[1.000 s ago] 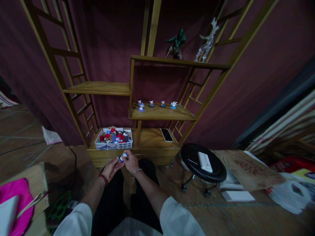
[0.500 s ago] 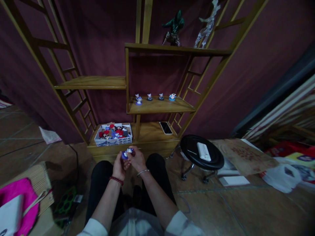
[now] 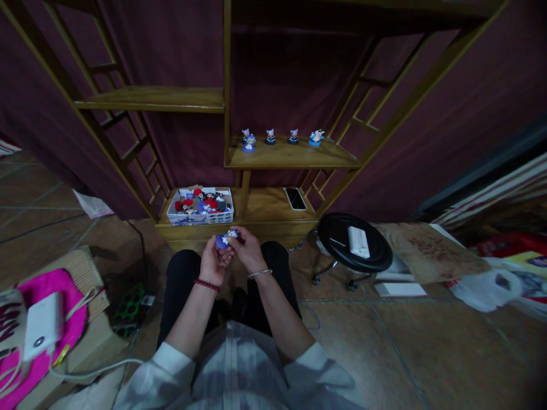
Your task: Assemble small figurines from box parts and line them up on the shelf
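Note:
A small purple-and-white figurine [image 3: 223, 241] is held between my two hands above my knees. My left hand [image 3: 213, 261], wearing a red bead bracelet, is closed around its round purple base. Fingers of my right hand [image 3: 248, 249], with a silver bangle on the wrist, pinch its upper part. Just beyond my hands, a white box [image 3: 200, 218] full of red, blue and dark figurines stands on the bottom shelf. Above it to the right, several figurines stand on the middle shelf [image 3: 290, 158], among them a purple one [image 3: 248, 143] and a blue-based one [image 3: 316, 138].
A phone [image 3: 295, 199] lies on the bottom shelf. At right stands a black wheeled stool [image 3: 331, 239] bearing a white device [image 3: 358, 241]. To my left, a white power bank [image 3: 43, 324] with a cable rests on a pink cloth [image 3: 64, 285]. A plastic bag [image 3: 489, 289] lies far right.
The view has tilted downward, so the shelves sit higher in it and the upper statues are out of sight. Both hands still hold the figurine, its base turned slightly more toward me.

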Available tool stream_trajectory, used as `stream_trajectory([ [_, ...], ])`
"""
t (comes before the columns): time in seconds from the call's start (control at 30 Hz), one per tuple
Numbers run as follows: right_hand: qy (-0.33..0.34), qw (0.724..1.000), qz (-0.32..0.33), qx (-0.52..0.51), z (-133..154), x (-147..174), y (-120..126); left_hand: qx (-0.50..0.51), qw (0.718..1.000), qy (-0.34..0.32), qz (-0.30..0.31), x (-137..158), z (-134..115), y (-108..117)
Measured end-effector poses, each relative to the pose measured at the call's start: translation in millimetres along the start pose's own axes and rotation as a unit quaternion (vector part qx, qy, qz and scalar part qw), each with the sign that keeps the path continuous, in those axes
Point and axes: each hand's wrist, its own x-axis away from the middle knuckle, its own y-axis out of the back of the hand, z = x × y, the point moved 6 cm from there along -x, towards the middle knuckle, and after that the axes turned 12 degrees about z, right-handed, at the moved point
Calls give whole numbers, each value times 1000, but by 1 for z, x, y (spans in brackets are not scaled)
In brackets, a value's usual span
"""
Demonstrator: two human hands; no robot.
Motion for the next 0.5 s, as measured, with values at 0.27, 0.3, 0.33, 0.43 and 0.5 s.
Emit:
stream_trajectory([
  [0.27,3,1000,-14,-20,1,2,6,25,999,5,23,3,-1,-7],
  [0.3,1,999,-17,-27,2,2,6,27,999,5,24,4,-2,-8],
  [0.33,0,999,-20,-34,3,2,7,30,999,4,25,4,-3,-10],
  [0.43,4,999,-19,-48,4,0,6,38,999,-6,31,6,-6,-13],
  [0.5,9,999,-17,-47,5,-1,5,42,998,-10,34,7,-8,-13],
])
